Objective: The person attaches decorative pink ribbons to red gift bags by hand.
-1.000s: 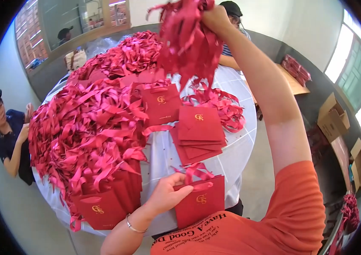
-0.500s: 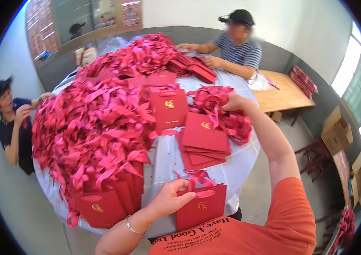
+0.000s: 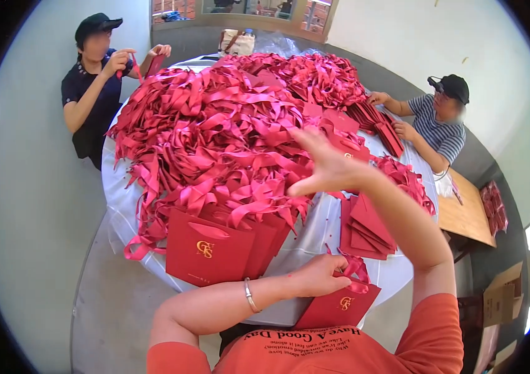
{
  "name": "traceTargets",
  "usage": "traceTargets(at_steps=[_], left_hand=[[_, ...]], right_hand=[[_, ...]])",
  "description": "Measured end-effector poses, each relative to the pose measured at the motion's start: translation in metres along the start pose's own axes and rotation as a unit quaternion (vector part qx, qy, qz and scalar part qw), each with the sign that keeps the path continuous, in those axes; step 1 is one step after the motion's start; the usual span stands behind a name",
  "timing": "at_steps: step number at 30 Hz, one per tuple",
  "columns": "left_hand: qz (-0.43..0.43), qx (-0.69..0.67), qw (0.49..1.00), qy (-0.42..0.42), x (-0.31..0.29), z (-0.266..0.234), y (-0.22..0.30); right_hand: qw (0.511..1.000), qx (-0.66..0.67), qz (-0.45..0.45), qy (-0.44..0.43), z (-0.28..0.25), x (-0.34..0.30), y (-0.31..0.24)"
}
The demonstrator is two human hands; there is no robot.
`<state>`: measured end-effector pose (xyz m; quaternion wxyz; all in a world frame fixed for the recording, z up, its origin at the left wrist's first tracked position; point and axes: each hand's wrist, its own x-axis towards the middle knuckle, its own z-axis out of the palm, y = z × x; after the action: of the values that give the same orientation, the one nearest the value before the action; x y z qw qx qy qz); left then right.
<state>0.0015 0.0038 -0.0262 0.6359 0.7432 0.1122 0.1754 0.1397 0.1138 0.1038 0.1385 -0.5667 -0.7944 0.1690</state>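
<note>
My left hand [image 3: 322,276] is closed on the pink-red ribbon handle at the top of a red gift bag [image 3: 333,310] near the table's front edge, against my orange shirt. My right hand [image 3: 328,165] hovers over the table with fingers spread and nothing in them. Beneath and left of it lies a large heap of red gift bags with pink-red ribbon handles [image 3: 215,134]. Several bags stand upright in a row [image 3: 205,252] at the heap's near end. Partly behind my right forearm, flat red bags [image 3: 364,230] are stacked beside more ribbons [image 3: 411,184].
A white-covered round table [image 3: 118,193] bears all this. One person [image 3: 100,87] stands at the left holding a ribbon and a red item. Another person [image 3: 442,115] sits at the right, hands at stacked red bags [image 3: 383,128]. A wooden table [image 3: 467,209] and cardboard box [image 3: 503,292] stand at the right.
My right hand has left the ribbons on the right and moved leftward over the big heap, its fingers now spread. My left hand keeps the bag's ribbon handle. The view has turned left.
</note>
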Motion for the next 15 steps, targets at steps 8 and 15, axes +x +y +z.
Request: traceTargets(at_steps=[8, 15], left_hand=[[0.006, 0.053, 0.999, -0.007, 0.005, 0.003, -0.004], [-0.014, 0.034, 0.999, -0.015, 0.005, -0.004, 0.002]], right_hand=[[0.982, -0.185, 0.005, -0.039, 0.038, 0.077, -0.012], [0.975, -0.071, -0.066, -0.200, 0.017, 0.101, -0.001]])
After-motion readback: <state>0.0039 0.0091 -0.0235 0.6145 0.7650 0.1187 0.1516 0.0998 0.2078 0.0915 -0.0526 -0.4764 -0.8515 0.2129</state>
